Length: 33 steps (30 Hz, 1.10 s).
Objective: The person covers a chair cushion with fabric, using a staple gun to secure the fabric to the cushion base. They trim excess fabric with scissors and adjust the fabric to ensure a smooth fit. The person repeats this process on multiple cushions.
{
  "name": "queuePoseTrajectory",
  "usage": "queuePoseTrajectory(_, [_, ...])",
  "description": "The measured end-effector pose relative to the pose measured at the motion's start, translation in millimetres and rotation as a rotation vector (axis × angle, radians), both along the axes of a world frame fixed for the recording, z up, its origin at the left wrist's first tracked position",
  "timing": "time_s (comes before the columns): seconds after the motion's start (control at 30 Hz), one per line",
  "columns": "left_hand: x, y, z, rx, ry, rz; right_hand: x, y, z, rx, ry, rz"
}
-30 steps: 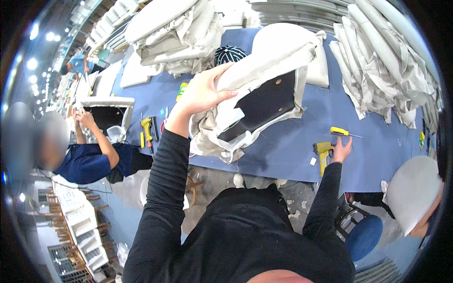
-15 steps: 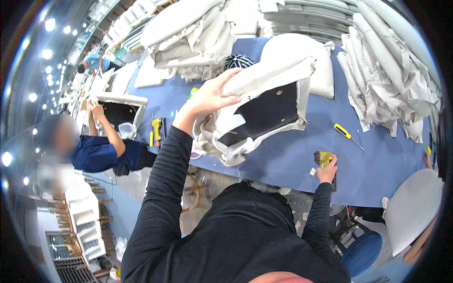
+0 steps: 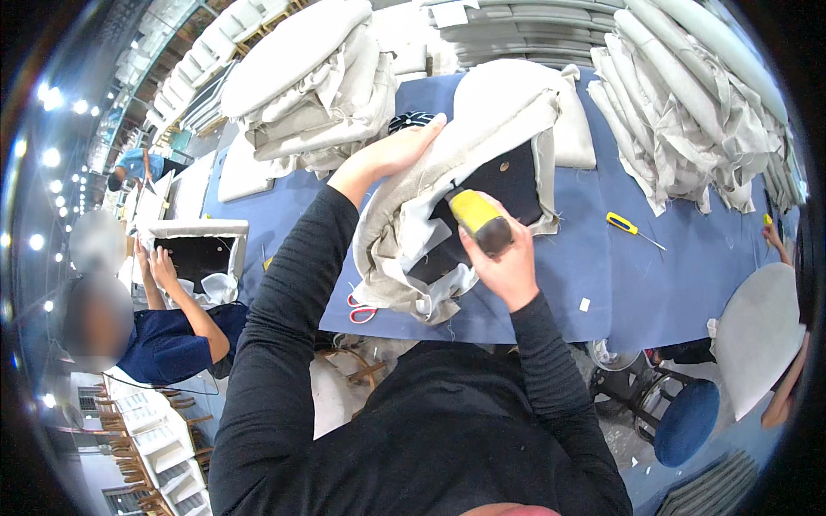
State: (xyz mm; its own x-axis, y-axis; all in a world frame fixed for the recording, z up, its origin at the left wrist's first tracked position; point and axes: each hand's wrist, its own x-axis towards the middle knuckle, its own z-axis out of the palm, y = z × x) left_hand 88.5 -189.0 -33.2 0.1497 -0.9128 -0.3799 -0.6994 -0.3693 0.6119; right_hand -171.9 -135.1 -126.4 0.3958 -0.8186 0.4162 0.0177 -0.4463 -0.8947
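A chair seat pad (image 3: 460,120) in off-white fabric rests on the blue-covered table, its black underside (image 3: 508,176) facing me and loose cloth bunched round its near left edge. My left hand (image 3: 400,150) lies along the pad's upper left edge, fingers stretched out flat against the fabric; its thumb is hidden. In my right hand (image 3: 512,262) is a yellow and dark staple gun (image 3: 473,211), with my fingers wrapped round it. Its black nose points at the fabric edge beside the underside; whether it touches I cannot tell.
Red-handled scissors (image 3: 362,310) lie near the table's front edge. A yellow screwdriver (image 3: 624,224) lies to the right. Piles of covered pads (image 3: 310,86) and pale fabric pieces (image 3: 680,120) stand at the back. A co-worker (image 3: 176,331) handles another pad (image 3: 194,228) at left; a blue stool (image 3: 687,421) stands right.
My right hand has lifted the staple gun off the table and brought it left over the pad. My left hand has gone from gripping the pad's edge to lying flat along it.
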Motion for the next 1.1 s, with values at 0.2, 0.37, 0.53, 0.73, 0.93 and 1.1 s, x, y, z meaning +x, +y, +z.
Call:
queuePoseTrajectory(0.2, [-18,33,0,-0.452,-0.118,-0.265,11,17,2,-0.094,0.18,-0.075])
queuePoseTrajectory(0.37, [-37,51,12,-0.514,-0.273,-0.351,2,14,0,0.05,0.036,0.048])
queuePoseTrajectory(0.53, [-55,60,13,-0.517,-0.362,-0.366,-21,10,14,0.131,-0.107,-0.015])
queuePoseTrajectory(0.73, [-71,65,19,-0.49,-0.373,-0.377,-35,-4,36,-0.042,-0.116,-0.082])
queuePoseTrajectory(0.93, [-77,68,21,-0.469,-0.374,-0.386,-38,-6,39,-0.043,-0.063,-0.077])
queuePoseTrajectory(1.1, [-78,73,25,-0.447,-0.367,-0.382,-37,-6,40,-0.042,-0.045,-0.056])
